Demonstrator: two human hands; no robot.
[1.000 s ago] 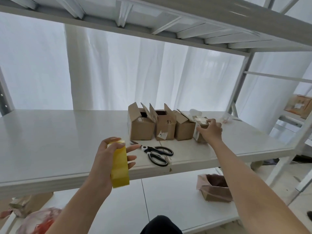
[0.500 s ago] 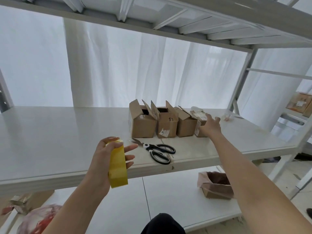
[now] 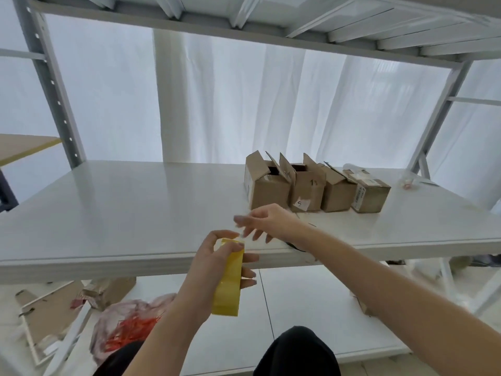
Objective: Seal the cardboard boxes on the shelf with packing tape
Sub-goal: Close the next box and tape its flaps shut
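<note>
Tape first: your left hand (image 3: pixel 214 263) grips the yellow packing tape roll (image 3: pixel 229 280) edge-on, thumb curled over its top and fingers wrapped round its right side, just in front of the white shelf (image 3: pixel 135 213) at its near edge. Your right hand (image 3: pixel 267 222) hovers just above and right of the roll's top, fingers loose and spread, blurred, holding nothing you can make out. Four small cardboard boxes (image 3: pixel 307 189) stand side by side on the shelf's far right; three have flaps raised, while the rightmost box (image 3: pixel 370 195) has its flaps down.
</note>
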